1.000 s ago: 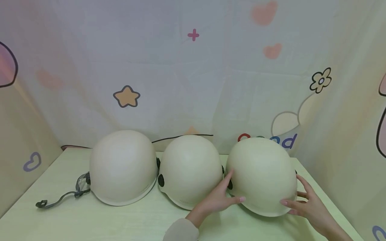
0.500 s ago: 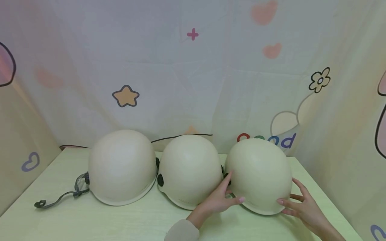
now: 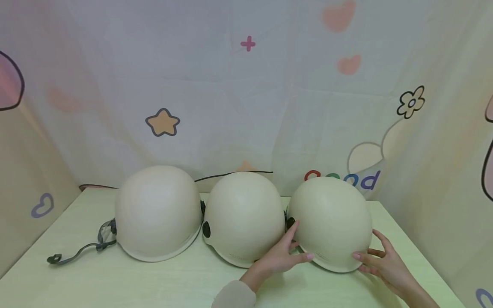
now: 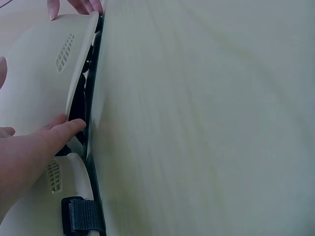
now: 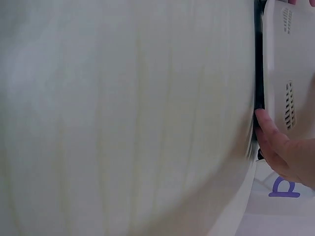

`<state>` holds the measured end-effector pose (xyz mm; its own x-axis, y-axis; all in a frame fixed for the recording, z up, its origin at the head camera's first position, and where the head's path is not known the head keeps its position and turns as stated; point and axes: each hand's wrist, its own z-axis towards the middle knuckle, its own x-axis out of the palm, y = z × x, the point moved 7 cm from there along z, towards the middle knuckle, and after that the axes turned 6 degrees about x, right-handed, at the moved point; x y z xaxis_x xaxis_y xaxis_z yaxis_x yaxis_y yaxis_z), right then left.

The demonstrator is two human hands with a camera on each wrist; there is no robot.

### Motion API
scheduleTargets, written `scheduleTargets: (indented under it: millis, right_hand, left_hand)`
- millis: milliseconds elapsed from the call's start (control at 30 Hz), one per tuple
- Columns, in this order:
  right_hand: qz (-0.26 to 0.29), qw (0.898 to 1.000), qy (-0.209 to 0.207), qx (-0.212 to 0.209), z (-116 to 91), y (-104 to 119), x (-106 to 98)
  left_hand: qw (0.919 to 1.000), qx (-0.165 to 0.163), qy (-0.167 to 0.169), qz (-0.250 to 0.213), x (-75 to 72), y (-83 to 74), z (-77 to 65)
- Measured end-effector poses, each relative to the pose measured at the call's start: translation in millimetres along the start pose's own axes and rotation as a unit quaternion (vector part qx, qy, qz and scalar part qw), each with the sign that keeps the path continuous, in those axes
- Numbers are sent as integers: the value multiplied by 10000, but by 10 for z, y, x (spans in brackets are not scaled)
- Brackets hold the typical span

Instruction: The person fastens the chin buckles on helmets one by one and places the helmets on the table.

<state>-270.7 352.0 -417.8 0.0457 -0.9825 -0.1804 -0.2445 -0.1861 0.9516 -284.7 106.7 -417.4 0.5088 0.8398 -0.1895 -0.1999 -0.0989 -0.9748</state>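
Observation:
Three cream helmets stand in a row, domes up. My left hand (image 3: 283, 256) spreads its thumb and fingers at the left side of the right helmet (image 3: 331, 222), between it and the middle helmet (image 3: 244, 216). On the other side my right hand (image 3: 386, 264) rests thumb and fingers against the right helmet's lower edge. In the left wrist view, fingertips of my left hand (image 4: 32, 150) lie right at the helmet's dark-lined rim. The right wrist view has my right hand (image 5: 285, 152) by the rim, near a vent grille (image 5: 289, 105).
The left helmet (image 3: 158, 214) has a dark chin strap (image 3: 78, 253) trailing left over the pale wooden table (image 3: 154, 286). A printed curtain (image 3: 215, 107) closes off the back and both sides. The middle helmet sits close against both neighbours.
The right helmet has shifted slightly left and turned, so its dark side disc and front vent marks show more. My right hand has moved left with it; my left hand has barely moved.

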Motion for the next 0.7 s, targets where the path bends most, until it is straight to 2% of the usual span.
scheduleTargets:
  millis: [400, 700]
  right_hand:
    - [-749, 9971, -114, 22, -2, -32, -43]
    - [-868, 9961, -169, -17, -32, -17, -67]
  left_hand:
    - [9999, 23, -1, 132, -4, 16, -10]
    - [9992, 136, -20, 387, -44, -43, -103]
